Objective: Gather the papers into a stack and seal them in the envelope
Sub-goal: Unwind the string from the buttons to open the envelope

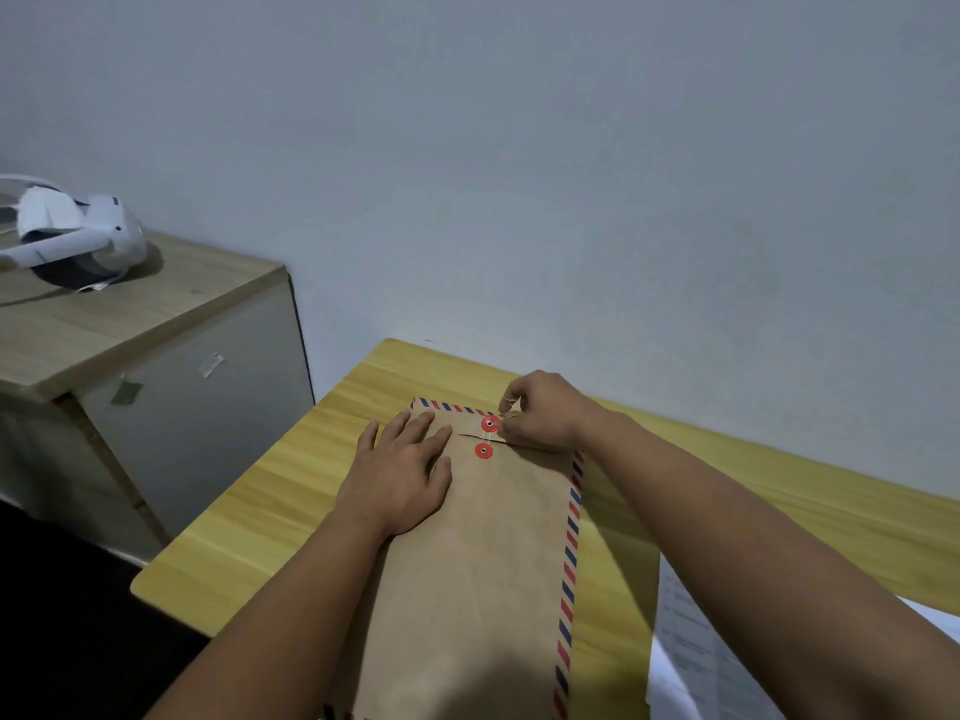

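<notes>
Left hand (397, 472) flat, fingers straight; right hand (545, 407) pinching.

I could read nothing. The printed sheet (696, 652) at my right forearm carried rows of text, too blurred and small to make out. The envelope (483, 563) showed only red and blue stripes, and the small stickers on the cabinet (208, 407) front were illegible.

Dim, flat indoor light with a cool grey cast on the wall (519, 148). Soft shadows lie under the arms on the envelope (483, 563) and bench (260, 511). Wide-angle bending at the edges; the picture is slightly soft and grainy; no glare.
</notes>
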{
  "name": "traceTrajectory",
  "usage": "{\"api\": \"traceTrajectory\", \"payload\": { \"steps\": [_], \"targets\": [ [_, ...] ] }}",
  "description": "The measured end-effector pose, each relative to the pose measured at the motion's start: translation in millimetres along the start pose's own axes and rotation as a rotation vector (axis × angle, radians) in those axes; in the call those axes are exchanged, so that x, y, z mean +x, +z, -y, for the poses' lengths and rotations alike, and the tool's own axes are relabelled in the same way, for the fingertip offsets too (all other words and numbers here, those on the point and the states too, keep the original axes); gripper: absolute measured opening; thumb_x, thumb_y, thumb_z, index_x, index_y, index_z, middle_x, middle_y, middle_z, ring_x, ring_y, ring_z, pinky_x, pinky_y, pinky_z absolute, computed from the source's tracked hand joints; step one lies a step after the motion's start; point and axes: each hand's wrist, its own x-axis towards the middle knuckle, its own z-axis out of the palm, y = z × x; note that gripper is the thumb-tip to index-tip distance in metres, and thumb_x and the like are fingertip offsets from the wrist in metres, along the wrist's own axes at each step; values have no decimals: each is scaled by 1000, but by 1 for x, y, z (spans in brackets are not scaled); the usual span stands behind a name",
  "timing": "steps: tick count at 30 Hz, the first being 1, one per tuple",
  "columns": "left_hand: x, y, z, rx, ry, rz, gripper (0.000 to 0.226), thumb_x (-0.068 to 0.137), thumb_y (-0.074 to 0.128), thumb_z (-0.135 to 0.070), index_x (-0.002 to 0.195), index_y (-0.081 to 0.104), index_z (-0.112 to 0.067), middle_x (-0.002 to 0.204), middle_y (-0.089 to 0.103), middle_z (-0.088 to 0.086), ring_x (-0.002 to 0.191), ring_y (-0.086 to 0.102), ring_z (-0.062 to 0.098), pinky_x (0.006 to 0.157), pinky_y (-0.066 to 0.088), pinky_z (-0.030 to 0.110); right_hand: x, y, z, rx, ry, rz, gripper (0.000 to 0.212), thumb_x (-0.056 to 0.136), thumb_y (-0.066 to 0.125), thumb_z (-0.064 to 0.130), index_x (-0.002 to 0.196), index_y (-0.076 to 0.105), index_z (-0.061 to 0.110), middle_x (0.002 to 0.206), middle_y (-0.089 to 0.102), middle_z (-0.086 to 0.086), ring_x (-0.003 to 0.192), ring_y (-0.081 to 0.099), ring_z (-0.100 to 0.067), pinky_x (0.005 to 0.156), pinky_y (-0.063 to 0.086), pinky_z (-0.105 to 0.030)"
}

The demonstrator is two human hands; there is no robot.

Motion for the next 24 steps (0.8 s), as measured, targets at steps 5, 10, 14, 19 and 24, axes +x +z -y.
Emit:
{"api": "traceTrajectory", "payload": {
  "steps": [5,10,14,19,24],
  "targets": [
    [0,-1,0,-10,1,2,62,97,23,-54,156,35,-39,167,25,-9,156,10,16,126,4,51,6,5,0,-319,-42,-122,23,97,55,17,95,76,12,97,75,-5,92,69,-26,77,58,-37],
    [-1,-2,0,-13,2,6,59,99,26,-53,156,35,-38,167,24,-8,157,10,17,125,4,51,14,16,17,-171,-51,-157,20,99,53,20,91,71,13,95,71,-1,89,65,-23,76,54,-37],
    [-1,-2,0,-2,2,6,58,99,27,-52,155,36,-37,168,24,-7,157,11,18,125,5,52,-5,12,32,320,-56,76,17,98,68,17,91,76,4,84,74,5,70,64,-2,67,48,-19],
    [-1,-3,-1,-5,4,6,58,100,27,-52,156,35,-37,168,23,-8,157,10,17,125,4,51,-36,1,22,514,78,471,7,96,63,7,90,68,7,95,81,-13,71,67,-20,55,52,-22],
    [-3,-5,-2,-25,11,-2,57,101,29,-51,156,31,-39,169,19,-8,157,8,15,126,4,50,-37,-15,-4,256,143,251,9,84,68,10,81,71,1,75,76,-5,64,68,-14,63,55,-32]
  ]
}}
